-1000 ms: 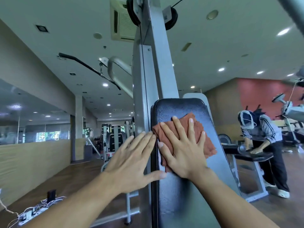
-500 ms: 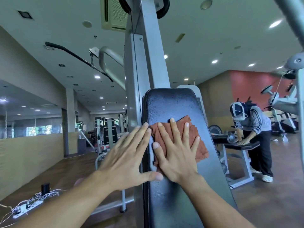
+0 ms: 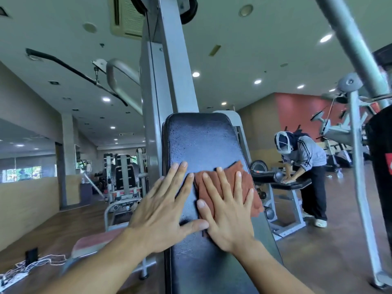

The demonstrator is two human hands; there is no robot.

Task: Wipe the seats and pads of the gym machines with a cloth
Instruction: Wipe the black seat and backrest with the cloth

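Head view, looking up along a black back pad (image 3: 203, 145) tilted away toward 12 o'clock, bolted against a grey steel post (image 3: 169, 71). Right hand (image 3: 227, 211) spread flat, fingers splayed wide, palm pressing a rust-red cloth (image 3: 244, 183) onto the pad's right half; nothing pinched, grip loose and flat rather than closed. Cloth crumpled, its far corner poking out at about 1 o'clock from the fingertips, its right edge hanging just past the pad's border. Left hand (image 3: 163, 211) likewise laid open, fingers stretched toward 12 o'clock, resting on the pad's left edge and partly over the side, thumb pointing to 3 o'clock and touching the base of the right hand. No cloth under the left hand. Both forearms bare, entering from 6 and 7 o'clock.

Off at 3 o'clock, well apart, a second person (image 3: 305, 166) in a grey striped jacket and dark trousers bent over a flat black bench (image 3: 282, 182), both hands down on its surface. Farther at 9 o'clock, a row of weight machines (image 3: 123, 172) beside a wooden half wall. Down at 8 o'clock, a power strip with white cables (image 3: 23, 270) on the brown floor. Near 2 o'clock, a slanted grey bar (image 3: 352, 45) crossing the frame, with a red wall behind.
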